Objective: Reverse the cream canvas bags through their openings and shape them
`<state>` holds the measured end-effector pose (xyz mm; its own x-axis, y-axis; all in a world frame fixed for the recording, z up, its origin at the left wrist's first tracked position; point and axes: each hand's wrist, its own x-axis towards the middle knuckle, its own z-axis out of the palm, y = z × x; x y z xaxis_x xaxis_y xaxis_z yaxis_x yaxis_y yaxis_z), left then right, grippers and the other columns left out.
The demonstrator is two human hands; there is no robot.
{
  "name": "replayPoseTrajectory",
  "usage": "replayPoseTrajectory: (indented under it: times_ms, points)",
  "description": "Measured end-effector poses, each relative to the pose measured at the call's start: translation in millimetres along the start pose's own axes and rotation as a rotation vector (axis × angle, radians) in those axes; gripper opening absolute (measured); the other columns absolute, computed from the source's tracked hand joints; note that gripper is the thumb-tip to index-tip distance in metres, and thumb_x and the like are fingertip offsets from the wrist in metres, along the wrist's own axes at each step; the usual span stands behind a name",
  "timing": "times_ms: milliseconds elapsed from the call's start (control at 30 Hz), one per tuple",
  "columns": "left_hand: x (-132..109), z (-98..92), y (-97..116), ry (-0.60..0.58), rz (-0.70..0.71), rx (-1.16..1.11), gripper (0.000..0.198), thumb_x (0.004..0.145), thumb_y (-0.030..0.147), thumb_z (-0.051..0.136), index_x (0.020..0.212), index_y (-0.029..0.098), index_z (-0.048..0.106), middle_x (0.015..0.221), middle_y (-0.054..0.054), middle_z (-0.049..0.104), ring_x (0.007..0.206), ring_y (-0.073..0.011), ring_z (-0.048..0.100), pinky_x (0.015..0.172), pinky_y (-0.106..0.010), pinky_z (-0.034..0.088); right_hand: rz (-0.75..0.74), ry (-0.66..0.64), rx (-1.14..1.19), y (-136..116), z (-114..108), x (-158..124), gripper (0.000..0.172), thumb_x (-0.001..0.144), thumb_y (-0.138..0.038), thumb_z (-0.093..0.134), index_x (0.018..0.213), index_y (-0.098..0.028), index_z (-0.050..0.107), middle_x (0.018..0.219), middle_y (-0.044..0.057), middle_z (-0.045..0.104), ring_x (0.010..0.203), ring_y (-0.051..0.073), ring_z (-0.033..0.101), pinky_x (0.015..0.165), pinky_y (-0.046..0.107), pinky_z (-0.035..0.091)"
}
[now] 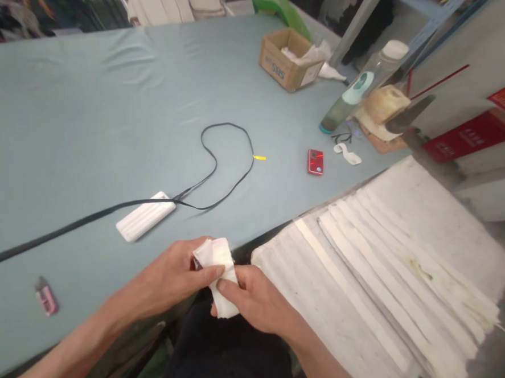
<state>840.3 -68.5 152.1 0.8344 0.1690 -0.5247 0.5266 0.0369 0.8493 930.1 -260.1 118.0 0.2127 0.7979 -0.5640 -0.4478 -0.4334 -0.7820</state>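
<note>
Both hands hold one small folded white cloth piece just over the near edge of the grey-blue table. My left hand grips its upper part with thumb and fingers closed. Lower down, my right hand pinches the same piece, thumb on top. A fanned stack of long white cloth strips lies right beside my right hand.
A white power bank with a black strap and looped cable lies ahead. Further right sit a red small device, a cardboard box, a plastic bottle and scissors. A pink lighter rests at left.
</note>
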Motion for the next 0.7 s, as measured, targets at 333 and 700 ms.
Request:
replayPoseTrajectory:
  times_ms: [333,700]
  points:
    - [-3,-12.3,-1,-0.354,-0.125,-0.479,0.069,0.063,0.041,0.097,0.128,0.020,0.085,0.131,-0.020,0.086,0.117,-0.0434,0.083,0.093,-0.046,0.066,-0.209,-0.035,-0.084,-5,27,-16,0.050,0.107,-0.059,0.057,0.084,-0.020,0.078,0.080,0.007,0.083,0.079,0.023,0.076,0.084,0.035,0.058]
    - [2,7.6,-58,-0.324,-0.036,-0.735,0.102,0.067,0.106,0.075,0.118,0.018,0.080,0.119,-0.017,0.086,0.126,-0.0394,0.076,0.107,-0.043,0.055,-0.100,0.165,0.188,-13,38,-33,0.066,0.104,-0.076,0.068,0.089,-0.014,0.085,0.081,0.011,0.084,0.069,0.018,0.069,0.071,0.029,0.053]
